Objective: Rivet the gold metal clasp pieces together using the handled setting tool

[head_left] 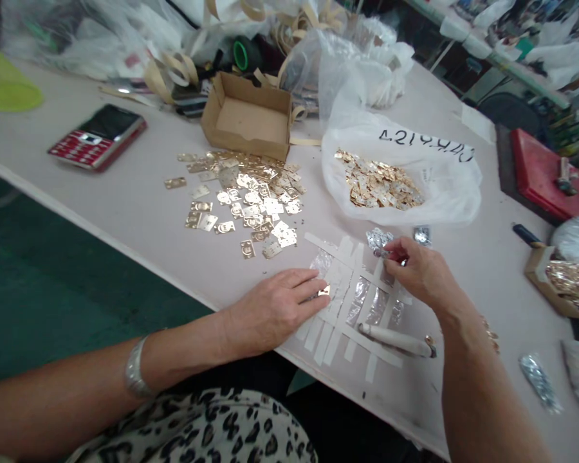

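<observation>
On the table (125, 212), loose gold metal plates (241, 199) lie just beyond your left hand (273, 308), which rests flat and open on woven paper strips (350, 302), a small plate (324, 290) at its fingertips. Your right hand (417, 273) pinches something small and silvery (383, 252) (foil, perhaps; your fingers hide most of it).

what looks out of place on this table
One gold metal plate lies by itself, off the left edge of the scattered pile of gold plates, apart from the rest. Nothing else clearly stands out.

Bright even light — faint shadows, edges bowed.
</observation>
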The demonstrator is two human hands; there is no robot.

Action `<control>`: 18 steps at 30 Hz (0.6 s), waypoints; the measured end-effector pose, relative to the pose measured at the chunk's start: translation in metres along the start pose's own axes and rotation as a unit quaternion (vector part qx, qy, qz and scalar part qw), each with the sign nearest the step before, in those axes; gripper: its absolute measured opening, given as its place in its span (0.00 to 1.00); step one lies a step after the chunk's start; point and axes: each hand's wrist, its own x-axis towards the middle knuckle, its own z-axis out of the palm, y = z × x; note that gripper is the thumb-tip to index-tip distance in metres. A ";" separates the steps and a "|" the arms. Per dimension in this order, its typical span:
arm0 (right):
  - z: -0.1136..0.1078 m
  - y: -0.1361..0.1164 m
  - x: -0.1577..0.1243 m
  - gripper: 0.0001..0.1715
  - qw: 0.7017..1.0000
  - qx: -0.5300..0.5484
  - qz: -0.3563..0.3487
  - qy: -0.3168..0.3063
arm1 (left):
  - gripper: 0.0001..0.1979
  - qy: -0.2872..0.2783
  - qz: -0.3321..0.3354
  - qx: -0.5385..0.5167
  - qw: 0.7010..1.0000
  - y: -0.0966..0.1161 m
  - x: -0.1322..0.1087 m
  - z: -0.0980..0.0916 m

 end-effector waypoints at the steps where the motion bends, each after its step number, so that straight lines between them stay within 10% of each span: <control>1: 0.001 0.000 -0.002 0.15 1.000 0.010 0.008 0.015 | 0.15 -0.004 0.000 -0.002 1.000 0.000 -0.001 0.000; 10: 0.028 -0.059 -0.049 0.18 0.903 0.425 0.060 0.007 | 0.14 -0.006 -0.011 -0.030 0.999 0.000 -0.003 -0.001; 18: 0.046 -0.090 -0.059 0.17 0.886 0.459 0.042 -0.059 | 0.15 0.000 -0.019 -0.030 0.999 0.001 -0.002 -0.001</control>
